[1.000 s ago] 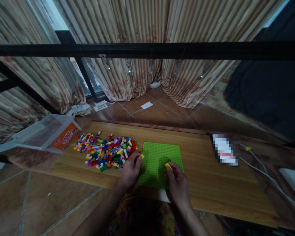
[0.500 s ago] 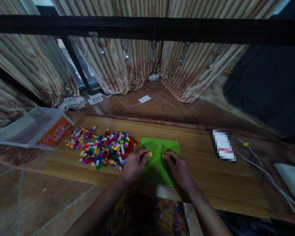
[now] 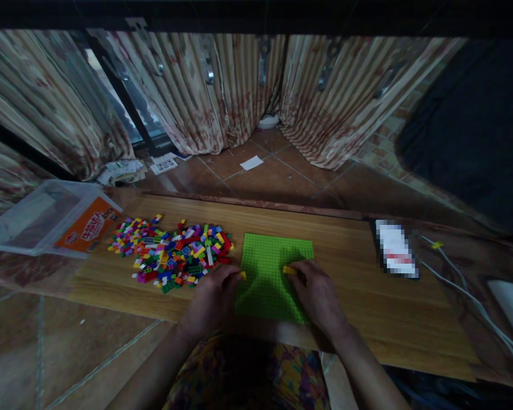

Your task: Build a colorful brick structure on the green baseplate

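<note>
Pinching small yellow bricks: left hand (image 3: 211, 296) one (image 3: 242, 275), right hand (image 3: 318, 293) another (image 3: 289, 270), on studded square green baseplate (image 3: 269, 285).

A wooden bench (image 3: 367, 319) stood on a tiled floor (image 3: 277, 182). At its left end lay a clear plastic tub (image 3: 29, 219) bearing an orange label (image 3: 88, 228). A blurred flat item (image 3: 395, 250) lay near the right end, with white cables (image 3: 465, 293) just beyond it. Striped curtains (image 3: 222, 97) hung behind, a paper scrap (image 3: 251, 163) and loose papers (image 3: 122, 169) lay on the floor, and a dark cloth (image 3: 474, 131) filled the right.
</note>
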Tool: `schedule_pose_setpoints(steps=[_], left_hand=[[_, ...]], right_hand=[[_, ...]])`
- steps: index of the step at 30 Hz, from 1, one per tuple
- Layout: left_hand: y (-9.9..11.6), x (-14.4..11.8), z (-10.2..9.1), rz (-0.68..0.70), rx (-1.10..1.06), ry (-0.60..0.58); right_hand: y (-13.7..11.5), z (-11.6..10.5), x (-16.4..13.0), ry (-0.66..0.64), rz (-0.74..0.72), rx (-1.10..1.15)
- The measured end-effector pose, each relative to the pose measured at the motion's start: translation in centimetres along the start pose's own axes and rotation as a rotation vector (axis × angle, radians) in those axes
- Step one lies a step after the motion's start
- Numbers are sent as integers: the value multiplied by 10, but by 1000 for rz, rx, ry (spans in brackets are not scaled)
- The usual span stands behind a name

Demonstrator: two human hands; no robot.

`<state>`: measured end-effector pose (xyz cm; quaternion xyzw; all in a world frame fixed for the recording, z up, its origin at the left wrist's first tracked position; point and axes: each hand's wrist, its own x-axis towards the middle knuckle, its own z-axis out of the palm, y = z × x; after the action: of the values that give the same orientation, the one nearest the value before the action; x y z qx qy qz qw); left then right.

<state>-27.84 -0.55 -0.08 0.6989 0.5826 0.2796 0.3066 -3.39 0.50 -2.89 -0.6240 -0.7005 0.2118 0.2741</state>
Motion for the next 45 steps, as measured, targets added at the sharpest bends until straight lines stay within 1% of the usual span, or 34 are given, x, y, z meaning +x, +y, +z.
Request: schedule_pose_setpoints(steps=[4, 9, 12, 15, 17, 19, 21, 23, 25, 27, 30, 33, 36, 45], left_hand=[[-15, -2, -14, -13, 113, 75], [-30, 2, -17, -20, 302, 268], [-32, 3, -18, -14, 378, 349], [-26, 2, -13, 5, 357, 380], [-18, 1, -4, 56, 281, 348], [-8, 1, 9, 105, 180, 256], [3, 2, 24, 98, 116, 173], [12, 4, 38, 22, 95, 116], [19, 8, 47, -82, 72, 26], [24, 11, 54, -165, 52, -72], [29, 14, 58, -213, 27, -169], [30, 15, 59, -230, -20, -224], [28, 15, 60, -235, -42, -245], [23, 13, 62, -224, -107, -216]], right_hand=[[-13, 8, 12, -7, -60, 26], [-26, 20, 30, -10, -96, -58], [-28, 25, 35, -21, -102, -96], [-28, 28, 35, -30, -108, -103], [-27, 28, 33, -14, -107, -99], [-25, 26, 31, 22, -95, -101], [-23, 23, 28, 63, -82, -98], [-22, 21, 25, 98, -78, -92], [-23, 20, 21, 130, -78, -101], [-26, 22, 16, 158, -77, -137], [-32, 30, 7, 176, -82, -209], [-35, 39, -1, 187, -78, -268], [-35, 45, -5, 183, -64, -310], [-34, 45, -5, 150, -71, -372]])
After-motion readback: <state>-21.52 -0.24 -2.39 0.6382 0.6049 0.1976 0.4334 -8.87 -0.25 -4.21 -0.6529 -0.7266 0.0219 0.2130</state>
